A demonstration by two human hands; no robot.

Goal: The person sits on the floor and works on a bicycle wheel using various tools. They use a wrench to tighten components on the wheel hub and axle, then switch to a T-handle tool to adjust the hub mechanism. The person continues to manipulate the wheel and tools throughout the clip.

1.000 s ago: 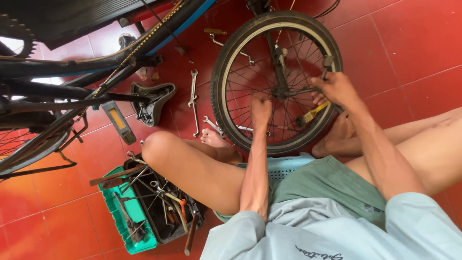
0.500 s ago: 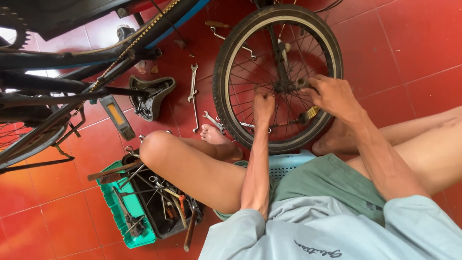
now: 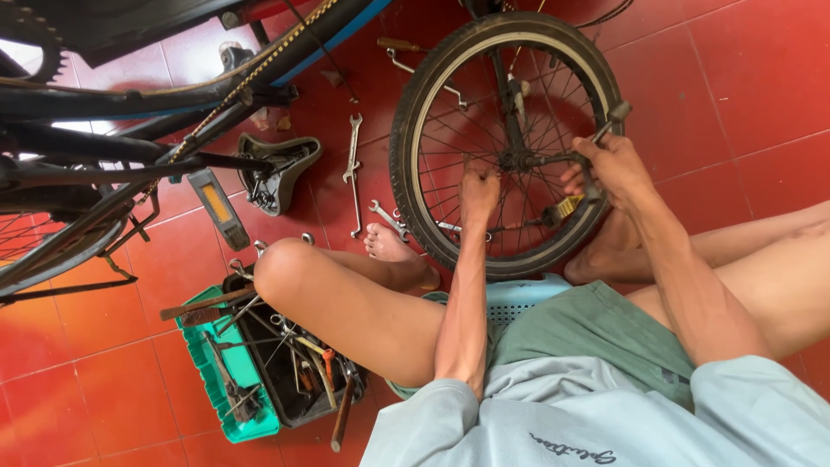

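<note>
Overhead, looking down, a red tiled floor fills the scene. Across the upper left lies a dark bicycle frame with its chain running along a blue-edged tube. At the centre top stands a small bicycle wheel with a black tyre and thin spokes, upright on the floor between the person's bare feet. The person sits behind it on a pale blue plastic stool, knees spread wide, wearing green shorts and a light grey shirt.

At the lower left sits a green plastic crate with a black tray inside, heaped with hand tools and a hammer handle sticking out of it. A black bicycle saddle lies upside down on the floor just beside the frame, and a grey pedal with an orange reflector lies near it. Several spanners lie on the tiles to the left of the wheel, close to the left foot.

The left hand reaches into the spokes just left of the hub, fingers curled around them or the rim edge; which exactly cannot be told. The right hand is closed around the handle of a metal tool that runs from the hub out past the tyre on the right side. A small yellow object sits among the spokes just below that hand.
</note>
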